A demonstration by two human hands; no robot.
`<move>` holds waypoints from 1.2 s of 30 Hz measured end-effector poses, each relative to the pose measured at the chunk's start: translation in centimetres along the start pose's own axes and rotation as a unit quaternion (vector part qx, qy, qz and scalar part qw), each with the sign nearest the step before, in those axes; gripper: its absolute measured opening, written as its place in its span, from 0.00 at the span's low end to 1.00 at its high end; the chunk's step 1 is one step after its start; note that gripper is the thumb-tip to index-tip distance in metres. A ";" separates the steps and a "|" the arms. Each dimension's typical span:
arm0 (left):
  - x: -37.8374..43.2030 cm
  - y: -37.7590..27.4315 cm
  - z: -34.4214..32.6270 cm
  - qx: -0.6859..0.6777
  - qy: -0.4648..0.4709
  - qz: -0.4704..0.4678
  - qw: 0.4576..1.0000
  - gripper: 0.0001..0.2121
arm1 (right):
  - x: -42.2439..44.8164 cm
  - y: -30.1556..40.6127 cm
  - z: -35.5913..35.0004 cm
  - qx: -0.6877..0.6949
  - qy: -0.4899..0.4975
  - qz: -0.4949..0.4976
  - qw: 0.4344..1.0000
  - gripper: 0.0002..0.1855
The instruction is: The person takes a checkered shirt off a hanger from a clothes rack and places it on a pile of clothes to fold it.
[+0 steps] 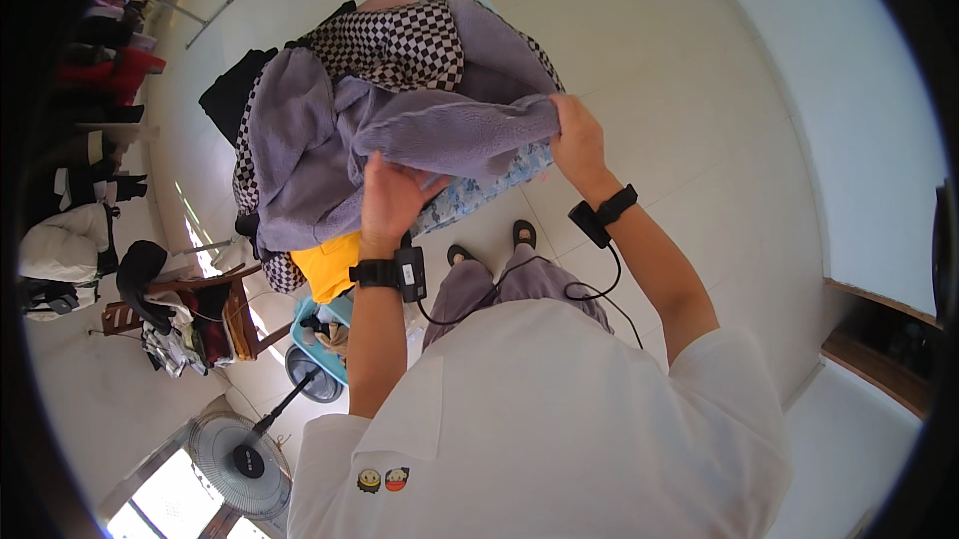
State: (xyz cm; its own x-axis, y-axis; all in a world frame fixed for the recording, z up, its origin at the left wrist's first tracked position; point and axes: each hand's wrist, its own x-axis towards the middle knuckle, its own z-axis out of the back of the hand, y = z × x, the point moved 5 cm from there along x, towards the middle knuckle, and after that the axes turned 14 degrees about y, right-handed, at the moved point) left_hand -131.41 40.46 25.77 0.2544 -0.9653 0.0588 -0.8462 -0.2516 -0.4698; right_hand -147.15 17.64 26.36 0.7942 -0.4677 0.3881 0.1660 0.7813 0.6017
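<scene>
A garment with fluffy grey-purple lining [449, 131] and a black-and-white checkered outer side [397, 41] lies spread before me, its lining mostly facing up. My right hand [581, 138] grips the garment's right end, lifting a rolled fold of the fleece. Under the near edge of that fold is my left hand [393, 198], palm up, thumb apart from the fingers and touching the fleece. Some of its fingertips are hidden by the cloth. A blue-and-white patterned surface [464, 202] shows beneath the garment.
Black cloth [236, 93] and yellow cloth [330, 265] stick out around the garment. At the left stand a blue basket [303, 310] with clothes, a wooden chair [240, 314] piled with clothes, and a fan [240, 464]. Clothes hang along the left wall. Cables run from both wrist devices.
</scene>
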 end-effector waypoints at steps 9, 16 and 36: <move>5.9 6.4 -5.3 0.130 0.030 0.180 0.975 0.42 | 4.9 6.8 5.9 -0.017 -0.107 0.189 0.976 0.22; 10.3 1.8 -3.2 -0.146 -0.024 -0.069 0.987 0.20 | 4.8 4.5 5.1 -0.142 0.003 0.150 0.978 0.22; 8.7 2.7 -1.6 -0.104 0.032 -0.053 0.993 0.17 | 5.1 8.8 1.2 0.010 0.008 0.186 0.983 0.07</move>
State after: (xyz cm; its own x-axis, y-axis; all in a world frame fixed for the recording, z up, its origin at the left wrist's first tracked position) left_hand -132.28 31.24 26.45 0.3220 -0.9336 0.1569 -0.8964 -0.3540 -0.2667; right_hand -142.36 21.61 34.44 0.8073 -0.1449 0.5721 -0.1481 0.8886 0.4341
